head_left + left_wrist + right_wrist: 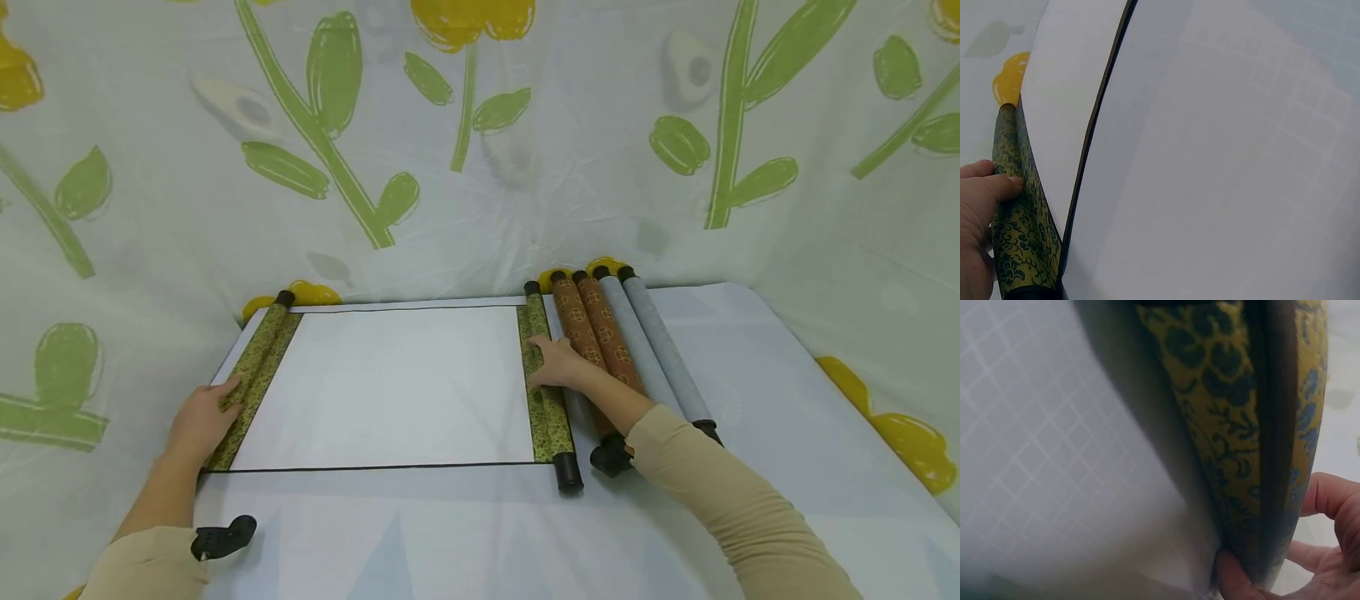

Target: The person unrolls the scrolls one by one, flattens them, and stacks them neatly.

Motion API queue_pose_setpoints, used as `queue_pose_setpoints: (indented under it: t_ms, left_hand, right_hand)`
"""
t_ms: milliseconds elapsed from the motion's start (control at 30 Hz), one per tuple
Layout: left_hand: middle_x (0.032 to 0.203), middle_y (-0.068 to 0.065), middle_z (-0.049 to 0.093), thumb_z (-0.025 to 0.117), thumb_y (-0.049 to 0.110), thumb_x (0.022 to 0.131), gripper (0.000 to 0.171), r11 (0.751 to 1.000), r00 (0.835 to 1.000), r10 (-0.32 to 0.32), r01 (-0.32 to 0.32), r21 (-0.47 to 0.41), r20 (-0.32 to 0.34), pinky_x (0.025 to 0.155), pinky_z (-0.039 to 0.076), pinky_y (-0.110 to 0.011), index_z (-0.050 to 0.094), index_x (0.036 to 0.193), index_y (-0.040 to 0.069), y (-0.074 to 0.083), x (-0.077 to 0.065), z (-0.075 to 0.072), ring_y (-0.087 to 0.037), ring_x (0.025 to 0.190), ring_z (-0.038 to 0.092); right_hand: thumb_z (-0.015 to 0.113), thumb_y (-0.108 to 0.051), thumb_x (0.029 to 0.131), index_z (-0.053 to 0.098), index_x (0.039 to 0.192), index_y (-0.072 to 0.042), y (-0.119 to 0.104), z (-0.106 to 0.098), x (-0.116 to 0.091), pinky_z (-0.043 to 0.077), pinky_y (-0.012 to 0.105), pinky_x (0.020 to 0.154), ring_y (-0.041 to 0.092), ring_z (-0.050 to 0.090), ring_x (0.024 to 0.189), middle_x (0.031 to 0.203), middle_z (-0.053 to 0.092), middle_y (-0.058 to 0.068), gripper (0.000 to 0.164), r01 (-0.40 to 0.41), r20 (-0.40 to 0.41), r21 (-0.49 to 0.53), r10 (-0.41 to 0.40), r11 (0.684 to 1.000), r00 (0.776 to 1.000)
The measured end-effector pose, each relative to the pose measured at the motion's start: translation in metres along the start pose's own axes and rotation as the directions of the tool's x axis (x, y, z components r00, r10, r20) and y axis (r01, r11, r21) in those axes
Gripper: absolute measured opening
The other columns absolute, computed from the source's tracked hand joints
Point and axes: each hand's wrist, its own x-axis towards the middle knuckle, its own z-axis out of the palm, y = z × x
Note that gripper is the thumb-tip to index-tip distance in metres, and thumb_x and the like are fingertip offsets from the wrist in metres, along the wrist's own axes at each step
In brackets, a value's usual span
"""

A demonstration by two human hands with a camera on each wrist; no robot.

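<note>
A hanging scroll (397, 383) lies partly unrolled across the table, its blank white sheet flat between two rolled ends of green-gold patterned fabric. My left hand (202, 421) holds the left rolled end (255, 358), thumb and fingers over it; the left wrist view shows the thumb (1007, 186) on the brocade. At the other side my right hand (558, 364) grips the right rolled end (553, 408), which has black knobs at its tips. In the right wrist view the thumb and fingers (1235, 578) close round this roll from both sides.
Right of the scroll lie two brown patterned rolls (600, 325) and grey rolls (660, 342), side by side with black end knobs, partly under the right forearm. A white cloth with green leaves and yellow flowers (465, 208) hangs behind the table (450, 533).
</note>
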Motion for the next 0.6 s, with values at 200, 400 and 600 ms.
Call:
queue_pose_setpoints:
  t_ms: [200, 400, 600]
  left_hand:
    - [0.123, -0.045, 0.037, 0.052, 0.007, 0.092, 0.052, 1.000, 1.000, -0.003, 0.003, 0.001, -0.028, 0.089, 0.035, -0.066, 0.035, 0.139, -0.008, -0.0023, -0.0021, 0.0015, -0.060, 0.111, 0.036]
    - [0.126, -0.045, 0.035, 0.050, 0.008, 0.094, 0.053, 1.000, 0.999, -0.029, 0.029, -0.009, -0.021, 0.090, 0.033, -0.067, 0.032, 0.142, -0.004, 0.0003, -0.0030, 0.0025, -0.060, 0.114, 0.034]
    - [0.129, -0.044, 0.033, 0.048, 0.013, 0.096, 0.053, 0.997, 0.998, -0.058, 0.056, -0.055, -0.029, 0.089, 0.034, -0.067, 0.030, 0.144, -0.003, 0.0008, -0.0018, 0.0058, -0.060, 0.117, 0.032]
  right_hand:
    - [0.073, -0.017, 0.081, 0.029, 0.148, -0.007, -0.0005, 0.0010, 0.0007, 0.046, 0.046, 0.075, 0.045, 0.050, 0.109, 0.144, 0.015, 0.039, 0.080, 0.016, -0.007, -0.032, -0.017, 0.999, 1.000]
    - [0.072, -0.016, 0.080, 0.028, 0.148, -0.007, 0.0009, -0.0022, -0.0034, 0.046, 0.046, 0.076, 0.047, 0.042, 0.120, 0.145, 0.016, 0.039, 0.081, 0.034, 0.006, -0.027, -0.034, 0.999, 0.999]
    - [0.071, -0.018, 0.082, 0.026, 0.149, -0.007, 0.0035, -0.0073, -0.0065, 0.041, 0.055, 0.089, 0.049, 0.022, 0.135, 0.148, 0.016, 0.035, 0.082, 0.049, 0.026, -0.007, -0.049, 0.999, 0.998]
